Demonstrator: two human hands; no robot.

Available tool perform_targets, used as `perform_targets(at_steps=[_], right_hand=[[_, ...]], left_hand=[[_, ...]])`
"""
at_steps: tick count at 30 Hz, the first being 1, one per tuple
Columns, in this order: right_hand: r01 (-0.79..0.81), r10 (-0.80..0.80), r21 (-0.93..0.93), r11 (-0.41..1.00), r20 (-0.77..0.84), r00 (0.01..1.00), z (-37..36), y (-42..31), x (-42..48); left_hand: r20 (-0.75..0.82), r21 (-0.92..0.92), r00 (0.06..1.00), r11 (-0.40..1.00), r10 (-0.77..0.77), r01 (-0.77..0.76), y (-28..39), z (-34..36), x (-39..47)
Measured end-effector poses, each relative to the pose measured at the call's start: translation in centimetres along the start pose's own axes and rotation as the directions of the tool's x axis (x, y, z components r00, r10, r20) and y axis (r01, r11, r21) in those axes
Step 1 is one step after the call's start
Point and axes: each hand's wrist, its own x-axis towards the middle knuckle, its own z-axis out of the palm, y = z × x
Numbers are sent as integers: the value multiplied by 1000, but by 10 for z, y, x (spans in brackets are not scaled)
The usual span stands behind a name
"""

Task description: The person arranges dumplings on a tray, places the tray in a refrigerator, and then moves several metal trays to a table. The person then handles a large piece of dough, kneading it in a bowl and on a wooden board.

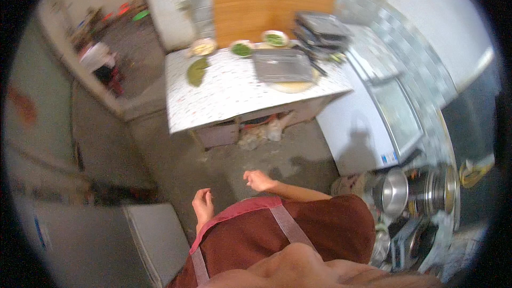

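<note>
My left hand (203, 205) hangs in front of the apron (240, 232), its fingers loosely curled around nothing. My right hand (259, 180) is held out over the floor, half curled and empty. Both stay apart from the speckled white worktop (216, 100) ahead. Along its back are a bowl of pale food (204, 47), a bowl of finely chopped greens (241, 50) and a second bowl of cut greens (275, 39). A clear plastic tray (282, 66) rests over a round board (295, 87). At the left lies a flat dark-green piece (197, 73), too blurred to name.
Stacked plastic trays (322, 28) stand at the back right, before a wooden panel (272, 8). A white chest freezer (356, 128) flanks the worktop. Metal pots (395, 193) crowd my right. A pale cabinet-like box (158, 232) is at my left; a doorway (140, 68) opens beyond.
</note>
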Motion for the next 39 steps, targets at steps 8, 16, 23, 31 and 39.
perform_targets(at_steps=[8,16,23,31,39], right_hand=[[-169,208,134,976,-377,903,-81,97,-77],[-382,556,421,823,-457,694,-103,52,-75],[-488,615,400,776,-649,447,-163,108,-76],[-384,659,561,733,-727,195,-230,137,-71],[-451,723,660,601,-689,-44,-223,240,-131]], left_hand=[[298,112,929,959,218,-261,15,97,77],[592,141,783,932,192,-334,40,159,145],[710,10,624,881,326,-473,59,251,228],[770,-169,390,751,505,-638,121,350,291],[831,-227,251,715,496,-662,174,492,287]])
